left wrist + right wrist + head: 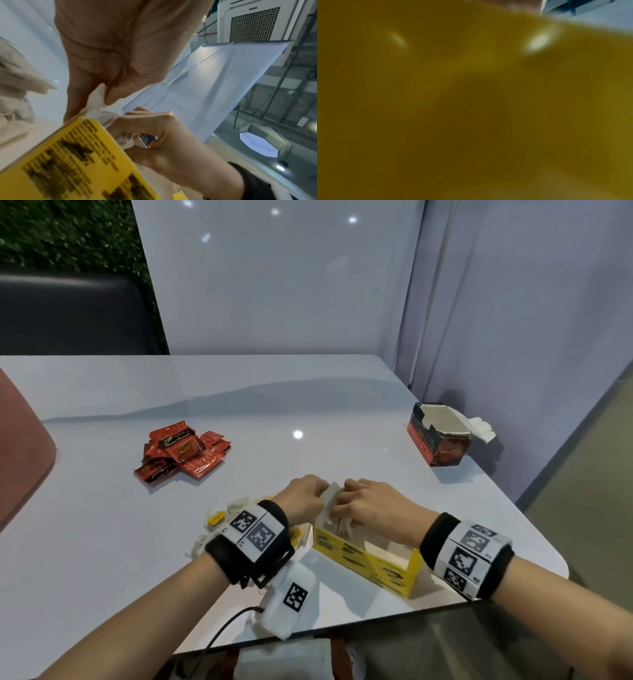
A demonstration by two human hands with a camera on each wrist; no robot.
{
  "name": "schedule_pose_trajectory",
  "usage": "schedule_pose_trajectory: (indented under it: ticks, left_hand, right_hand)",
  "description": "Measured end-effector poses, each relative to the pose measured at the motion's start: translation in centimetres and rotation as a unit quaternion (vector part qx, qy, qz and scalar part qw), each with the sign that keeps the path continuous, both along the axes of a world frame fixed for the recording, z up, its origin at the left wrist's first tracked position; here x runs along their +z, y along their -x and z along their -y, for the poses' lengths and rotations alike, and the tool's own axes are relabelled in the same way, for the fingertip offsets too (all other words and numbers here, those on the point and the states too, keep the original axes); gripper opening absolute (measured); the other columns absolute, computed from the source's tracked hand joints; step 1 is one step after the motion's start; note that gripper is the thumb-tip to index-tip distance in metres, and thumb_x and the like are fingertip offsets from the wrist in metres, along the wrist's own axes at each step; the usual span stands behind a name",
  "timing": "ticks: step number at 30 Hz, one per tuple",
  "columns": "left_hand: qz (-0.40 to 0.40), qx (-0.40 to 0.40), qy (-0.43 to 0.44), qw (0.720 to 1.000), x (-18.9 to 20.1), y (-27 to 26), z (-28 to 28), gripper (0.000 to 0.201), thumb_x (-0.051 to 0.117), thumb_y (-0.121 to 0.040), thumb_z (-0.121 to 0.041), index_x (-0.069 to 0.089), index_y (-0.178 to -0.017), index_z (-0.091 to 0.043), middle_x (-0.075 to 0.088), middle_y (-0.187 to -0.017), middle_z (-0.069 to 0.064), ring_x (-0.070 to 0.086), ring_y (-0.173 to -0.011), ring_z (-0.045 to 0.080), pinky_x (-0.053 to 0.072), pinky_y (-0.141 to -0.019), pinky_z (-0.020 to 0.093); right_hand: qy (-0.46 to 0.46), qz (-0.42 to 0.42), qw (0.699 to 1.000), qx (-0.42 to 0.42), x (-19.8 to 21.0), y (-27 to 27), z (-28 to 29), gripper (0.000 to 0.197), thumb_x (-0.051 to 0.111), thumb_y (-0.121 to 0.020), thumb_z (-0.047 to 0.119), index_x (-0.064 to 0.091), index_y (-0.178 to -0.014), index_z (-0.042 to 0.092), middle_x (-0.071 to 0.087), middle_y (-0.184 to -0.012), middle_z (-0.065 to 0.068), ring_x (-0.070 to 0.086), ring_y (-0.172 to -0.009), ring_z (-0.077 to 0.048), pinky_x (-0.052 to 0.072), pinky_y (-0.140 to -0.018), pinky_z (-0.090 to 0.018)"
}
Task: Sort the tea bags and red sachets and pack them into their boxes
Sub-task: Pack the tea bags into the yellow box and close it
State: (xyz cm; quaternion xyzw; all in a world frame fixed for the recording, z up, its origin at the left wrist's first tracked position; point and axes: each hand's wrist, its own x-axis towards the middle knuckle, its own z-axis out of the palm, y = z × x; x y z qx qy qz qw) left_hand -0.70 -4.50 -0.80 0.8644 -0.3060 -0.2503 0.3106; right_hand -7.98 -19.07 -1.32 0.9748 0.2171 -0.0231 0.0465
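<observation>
An open yellow tea box point(370, 563) stands near the table's front edge. At its far left end my left hand point(303, 498) pinches the box's white flap point(330, 498) and holds it upright. The left wrist view shows my thumb and fingers of the left hand point(102, 54) closed on that flap point(97, 94). My right hand point(370, 501) reaches into the box opening, fingers curled round a bunch of tea bags point(342, 523). Loose tea bags point(219, 518) lie left of the box, partly behind my left wrist. A pile of red sachets point(185, 450) sits mid-left. The right wrist view is filled by blurred yellow box wall point(471, 108).
An open red box point(440, 436) stands at the table's far right, by the partition wall. A pink chair back point(20, 446) rises at the left edge. The rounded table corner point(561, 566) is just right of my right wrist.
</observation>
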Motion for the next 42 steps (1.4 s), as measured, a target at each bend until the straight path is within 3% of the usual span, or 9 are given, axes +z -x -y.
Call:
schedule_pose_trajectory:
  ticks: [4,13,16,21,26,32,34,38,42]
  left_hand:
    - [-0.020,-0.004,0.001,1.000,0.1,-0.1,-0.1,0.040,0.037,-0.083,0.005,0.063,-0.112,-0.005,0.066,-0.109,0.015,0.061,-0.103,0.030,0.051,-0.092,0.043]
    - [-0.041,0.011,0.017,0.999,0.0,0.1,0.0,0.032,0.043,-0.087,0.000,0.064,-0.111,-0.004,0.067,-0.106,0.016,0.063,-0.100,0.031,0.054,-0.088,0.042]
    - [-0.047,0.022,0.023,0.998,0.0,0.0,-0.4,0.033,0.041,-0.088,0.000,0.064,-0.111,-0.005,0.066,-0.109,0.015,0.062,-0.102,0.031,0.053,-0.089,0.040]
    - [-0.059,0.023,0.023,0.998,-0.1,0.1,-0.4,0.042,0.037,-0.090,0.003,0.055,-0.126,-0.007,0.061,-0.122,0.015,0.059,-0.109,0.029,0.052,-0.091,0.038]
    - [-0.045,0.022,0.016,0.999,-0.1,0.1,-0.3,0.045,0.035,-0.088,0.002,0.053,-0.129,-0.005,0.060,-0.123,0.016,0.058,-0.110,0.029,0.050,-0.083,0.031]
    - [-0.040,0.046,0.001,0.998,0.0,0.3,-0.6,0.048,0.040,-0.094,-0.007,0.035,-0.142,-0.004,0.045,-0.141,0.014,0.050,-0.123,0.026,0.044,-0.097,0.032]
    - [-0.055,0.054,0.021,0.997,0.7,0.4,-1.1,0.051,0.047,-0.095,-0.016,0.033,-0.142,-0.004,0.048,-0.138,0.013,0.054,-0.114,0.024,0.045,-0.094,0.031]
    - [-0.029,0.055,0.073,0.995,3.0,-0.6,-5.3,0.048,0.053,-0.093,-0.022,0.041,-0.138,-0.011,0.057,-0.131,0.007,0.056,-0.116,0.018,0.042,-0.099,0.029]
    - [0.092,0.048,0.031,0.994,3.1,-2.0,-11.2,0.021,0.054,-0.092,-0.011,0.062,-0.109,-0.021,0.068,-0.104,0.000,0.064,-0.097,0.012,0.053,-0.084,0.033]
  right_hand:
    - [-0.034,-0.023,0.999,0.007,-0.1,0.2,0.1,0.023,0.060,-0.085,0.019,0.067,-0.106,0.027,0.066,-0.116,0.008,0.053,-0.104,-0.022,0.045,-0.074,-0.033]
    - [-0.153,-0.056,0.986,-0.031,-1.4,0.6,-0.8,0.044,0.060,-0.084,0.001,0.055,-0.122,0.024,0.055,-0.125,0.000,0.054,-0.109,-0.019,0.051,-0.086,-0.036]
    - [-0.219,-0.037,0.968,-0.117,-1.5,1.2,-0.3,0.050,0.064,-0.082,0.006,0.045,-0.124,0.026,0.050,-0.122,0.002,0.058,-0.099,-0.018,0.054,-0.081,-0.034]
    - [-0.196,-0.064,0.953,-0.224,-1.6,2.1,-0.5,0.040,0.064,-0.081,0.014,0.042,-0.114,0.018,0.058,-0.107,-0.005,0.061,-0.089,-0.025,0.052,-0.072,-0.037]
    - [-0.237,-0.073,0.939,-0.239,-1.9,1.0,-1.7,0.027,0.060,-0.084,0.010,0.058,-0.111,0.011,0.063,-0.109,-0.007,0.060,-0.094,-0.022,0.049,-0.073,-0.028]
    - [-0.206,-0.085,0.942,-0.249,-2.1,0.9,-1.4,0.009,0.054,-0.085,0.004,0.056,-0.089,0.012,0.061,-0.090,-0.004,0.055,-0.076,-0.019,0.036,-0.052,-0.015]
    - [-0.231,-0.100,0.930,-0.268,-1.3,1.3,-0.8,0.016,0.055,-0.084,0.001,0.051,-0.088,0.017,0.059,-0.089,-0.002,0.059,-0.074,-0.018,0.043,-0.055,-0.015]
    - [-0.180,-0.047,0.948,-0.258,1.8,2.7,0.1,0.019,0.061,-0.087,0.009,0.055,-0.106,0.011,0.055,-0.100,-0.001,0.045,-0.084,-0.011,0.036,-0.066,-0.015]
    - [-0.213,0.028,0.958,-0.192,3.5,4.6,-2.7,0.012,0.060,-0.088,0.015,0.057,-0.098,0.019,0.054,-0.088,0.009,0.045,-0.072,-0.003,0.035,-0.063,-0.011]
